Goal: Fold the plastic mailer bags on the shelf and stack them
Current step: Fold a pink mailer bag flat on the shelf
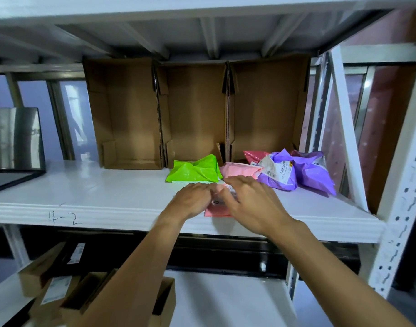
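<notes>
Well, left hand (193,199): I see its fingers curled down onto the pink mailer (217,213), pinching its upper edge.
Right hand (251,204): fingers spread, pressing on the same mailer, almost touching the left.
Pink mailer: at the front edge of the white shelf (84,192), mostly hidden under both hands.
Other bags: green bag (195,172) just behind the hands, second pink bag (240,171) beside it, then a labelled purple bag (277,181), another purple bag (315,175) and a red bag (251,156), all crumpled.
Cardboard boxes (195,114): three open ones, side by side at the back.
Shelf edge: handwritten "4-2" (64,218).
</notes>
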Demonstrator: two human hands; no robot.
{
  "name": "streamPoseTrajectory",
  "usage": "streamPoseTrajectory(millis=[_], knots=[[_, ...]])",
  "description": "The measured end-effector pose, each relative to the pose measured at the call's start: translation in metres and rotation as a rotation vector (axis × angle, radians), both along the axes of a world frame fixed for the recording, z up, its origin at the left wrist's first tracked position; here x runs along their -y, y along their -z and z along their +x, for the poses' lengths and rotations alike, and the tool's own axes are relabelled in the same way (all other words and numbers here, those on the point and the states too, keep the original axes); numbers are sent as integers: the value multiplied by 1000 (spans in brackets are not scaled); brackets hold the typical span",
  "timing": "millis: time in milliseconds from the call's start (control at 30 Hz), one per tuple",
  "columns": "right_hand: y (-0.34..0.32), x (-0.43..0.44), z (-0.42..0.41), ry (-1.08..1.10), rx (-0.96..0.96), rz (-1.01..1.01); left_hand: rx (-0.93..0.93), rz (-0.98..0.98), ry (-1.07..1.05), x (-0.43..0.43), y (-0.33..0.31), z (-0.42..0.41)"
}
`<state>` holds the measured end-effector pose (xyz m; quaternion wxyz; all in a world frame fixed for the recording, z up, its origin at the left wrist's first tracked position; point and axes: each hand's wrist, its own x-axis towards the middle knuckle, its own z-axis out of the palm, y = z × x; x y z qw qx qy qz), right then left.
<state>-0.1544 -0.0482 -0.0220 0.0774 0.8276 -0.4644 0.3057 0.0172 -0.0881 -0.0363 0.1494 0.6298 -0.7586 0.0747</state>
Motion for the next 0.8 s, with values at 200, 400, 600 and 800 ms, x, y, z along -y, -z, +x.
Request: streamPoseTrajectory(millis=[200,400,600,800], knots=[[3,1,16,153,-199,90,11,28,-75,3,1,2],[25,6,18,146,-313,-54,-64,66,-84,1,-1,2],[29,5,4,150,-294,-106,-160,100,-92,-2,-3,3],[31,10,-21,194,-298,-64,-228,114,-73,-5,-3,3]])
